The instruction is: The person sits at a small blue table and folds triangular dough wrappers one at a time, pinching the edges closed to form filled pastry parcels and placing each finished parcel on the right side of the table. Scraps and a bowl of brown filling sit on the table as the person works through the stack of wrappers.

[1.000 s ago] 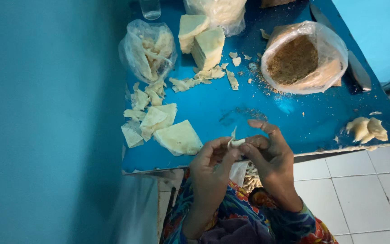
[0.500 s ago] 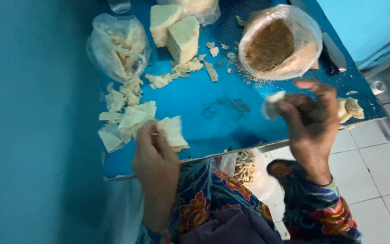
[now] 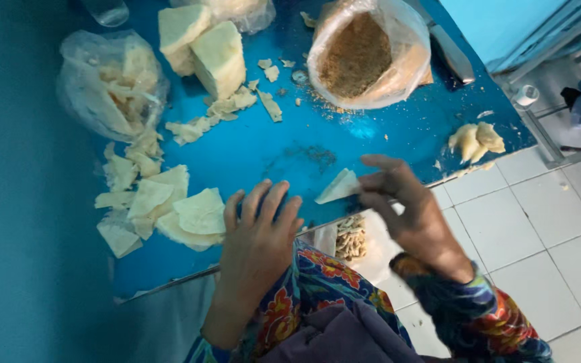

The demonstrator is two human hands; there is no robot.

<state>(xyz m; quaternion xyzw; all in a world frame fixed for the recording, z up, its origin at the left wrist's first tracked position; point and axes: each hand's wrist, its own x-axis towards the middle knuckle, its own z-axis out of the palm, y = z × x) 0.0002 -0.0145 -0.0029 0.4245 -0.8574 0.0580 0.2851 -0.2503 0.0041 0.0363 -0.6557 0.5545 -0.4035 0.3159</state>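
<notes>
A pale folded wrapper (image 3: pixel 339 186) is pinched by the right hand (image 3: pixel 411 215) over the bench's (image 3: pixel 398 128) front edge, kept clear for handling; the left hand (image 3: pixel 257 242) rests open beside the wrapper pile (image 3: pixel 169 208).

pale folded dough triangle (image 3: pixel 339 187), pinched, raised

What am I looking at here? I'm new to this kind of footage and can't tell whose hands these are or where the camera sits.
The camera is worn on a person's head and looks down, so both hands are that person's own. There is no machine. The left hand rests open at the near edge of a blue table, beside a pile of pale flat dough pieces. The right hand pinches one small pale triangular piece between its fingers. Further back are an open plastic bag of brown crumbly filling, pale blocks, a clear bag of pale scraps, and a few folded pieces at the right edge.
</notes>
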